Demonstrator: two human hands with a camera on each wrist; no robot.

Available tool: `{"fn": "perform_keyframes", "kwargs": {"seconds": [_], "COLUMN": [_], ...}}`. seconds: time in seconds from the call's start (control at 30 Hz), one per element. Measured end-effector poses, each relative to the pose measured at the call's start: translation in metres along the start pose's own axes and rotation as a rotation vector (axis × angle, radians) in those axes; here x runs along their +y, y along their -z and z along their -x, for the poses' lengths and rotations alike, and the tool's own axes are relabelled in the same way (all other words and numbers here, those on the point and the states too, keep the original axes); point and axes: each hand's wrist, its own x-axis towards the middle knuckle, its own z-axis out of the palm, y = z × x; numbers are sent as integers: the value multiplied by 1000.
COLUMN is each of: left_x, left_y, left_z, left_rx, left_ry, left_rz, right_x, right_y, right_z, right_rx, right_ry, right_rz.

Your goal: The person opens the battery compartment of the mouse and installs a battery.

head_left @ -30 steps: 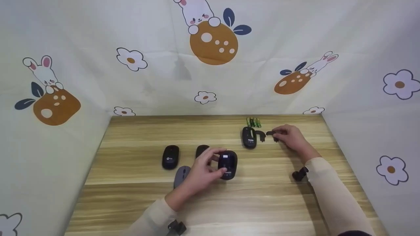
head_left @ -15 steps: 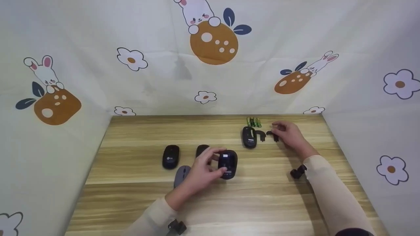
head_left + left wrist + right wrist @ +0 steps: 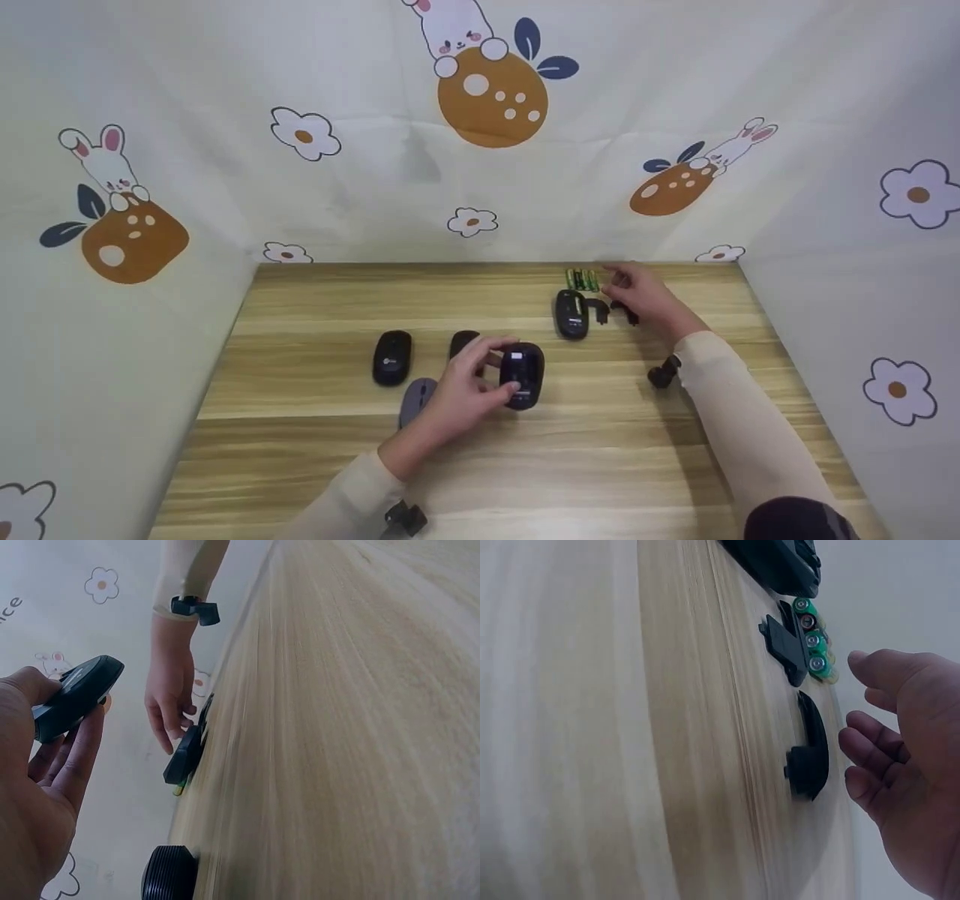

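My left hand [image 3: 461, 394] grips a black computer mouse [image 3: 529, 375] above the table, its glossy underside facing the head camera. In the left wrist view, thumb and fingers clasp the mouse's edges. My right hand [image 3: 646, 296] hovers just right of a row of green AA-type batteries [image 3: 815, 641], holding nothing, fingers loosely bent and apart from them. Below the batteries lies another black mouse [image 3: 571, 319], underside up, with a battery visible in its slot. Two black battery covers lie beside it, one cover [image 3: 786, 645] by the batteries and the other cover [image 3: 810, 765] nearer my right hand.
At left on the wooden table [image 3: 300, 450] sit a black mouse [image 3: 392, 360], a grey mouse [image 3: 416, 401] partly behind my left forearm, and another black mouse [image 3: 463, 343] half hidden by my left hand. A patterned cloth [image 3: 360, 195] encloses the back and sides.
My right hand has let go of the right-hand battery cover, which stays on the table, and has moved up and left toward the batteries. My left hand keeps holding its mouse in place.
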Motion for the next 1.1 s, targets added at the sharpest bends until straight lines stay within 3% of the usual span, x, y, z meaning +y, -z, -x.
{"fn": "perform_keyframes", "kwargs": {"seconds": [0.1, 0.43, 0.73, 0.93, 1.1], "left_x": [0, 0, 0, 0, -1], "left_y": [0, 1, 1, 1, 2], "left_z": [0, -1, 0, 0, -1], "left_rx": [0, 2, 5, 10, 9], "left_ry": [4, -2, -3, -3, -3], "left_rz": [-1, 14, 4, 24, 13], "right_x": [-2, -8, -5, -4, -3], "right_y": [-2, -5, -4, -3, -2], "right_z": [-7, -17, -21, -19, -16], "right_rx": [-26, -82, -89, -78, -6], "right_ry": [25, 22, 81, 40, 21], "right_rz": [42, 32, 133, 47, -38]}}
